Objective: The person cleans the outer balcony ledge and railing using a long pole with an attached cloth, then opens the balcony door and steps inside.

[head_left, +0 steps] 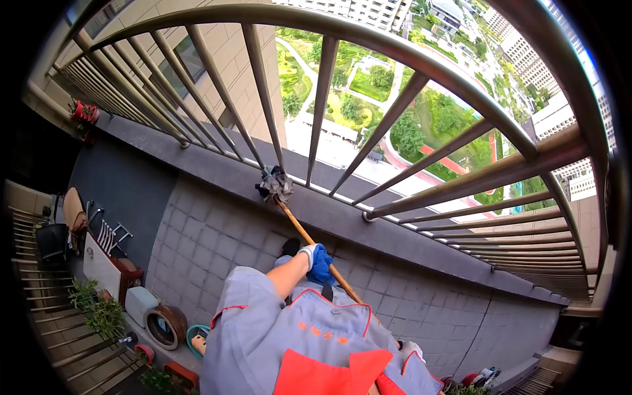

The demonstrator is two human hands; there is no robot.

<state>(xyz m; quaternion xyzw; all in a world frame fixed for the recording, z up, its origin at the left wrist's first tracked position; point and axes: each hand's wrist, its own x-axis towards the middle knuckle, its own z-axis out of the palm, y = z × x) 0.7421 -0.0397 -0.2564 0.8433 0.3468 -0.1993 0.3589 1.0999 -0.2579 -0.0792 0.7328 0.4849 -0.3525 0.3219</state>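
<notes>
My left hand (318,261), in a blue and white glove, is closed round the wooden handle (301,228) of a mop. The handle slants from the mop head down behind the front of my grey shirt. Bunched grey and dark cloth forms the mop head (275,185), which is at the ledge (220,168), close to the foot of the metal railing (324,108). At the lower right, my right hand (412,352) shows partly in a white glove beside my shirt. It looks closed, but what it holds is hidden.
Grey tiles (197,240) cover the balcony floor. At the left are a white board (102,263), a folding metal rack (113,236), a round brown pot (164,327), a pale blue container (140,305) and green plants (104,317). Beyond the railing are gardens and buildings far below.
</notes>
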